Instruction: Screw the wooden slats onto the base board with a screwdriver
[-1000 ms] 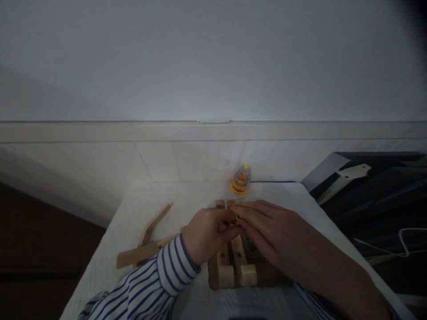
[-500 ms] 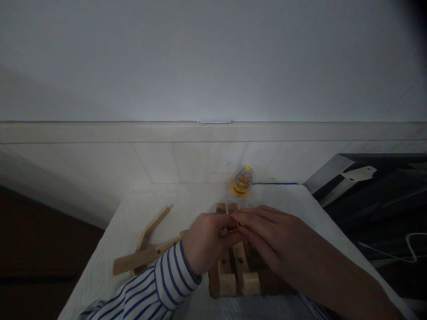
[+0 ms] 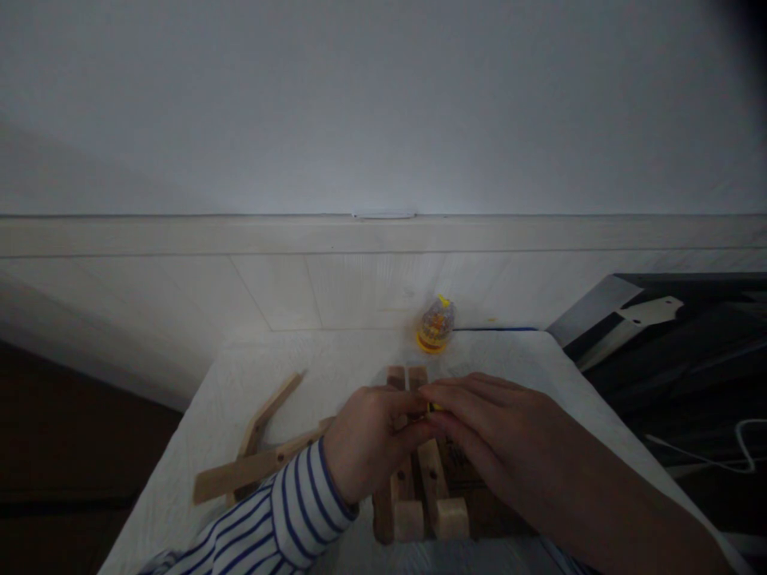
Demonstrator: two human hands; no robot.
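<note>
My left hand (image 3: 375,435), in a blue-striped cuff, is closed in a pinch, its thumb and finger meeting the fingertips of my right hand (image 3: 491,427). Between the fingertips shows a small yellow piece (image 3: 434,406), mostly covered, so its kind is unclear. Both hands are above a dark brown wooden board (image 3: 383,511), which has printed marks partly hidden by my right hand. Lighter wooden pieces with holes (image 3: 432,473) lie on the board, each ending in a block (image 3: 452,517) near its front edge.
Loose wooden strips with holes (image 3: 240,473) lie crossed at the left of the white table (image 3: 335,351). A clear bag with yellow and orange contents (image 3: 436,326) stands by the back wall. To the right are dark panels (image 3: 689,359) and a white cable (image 3: 743,447).
The yellow piece shows slightly more between my fingertips. My hands keep nearly the same pose, and the whole view has shifted a little.
</note>
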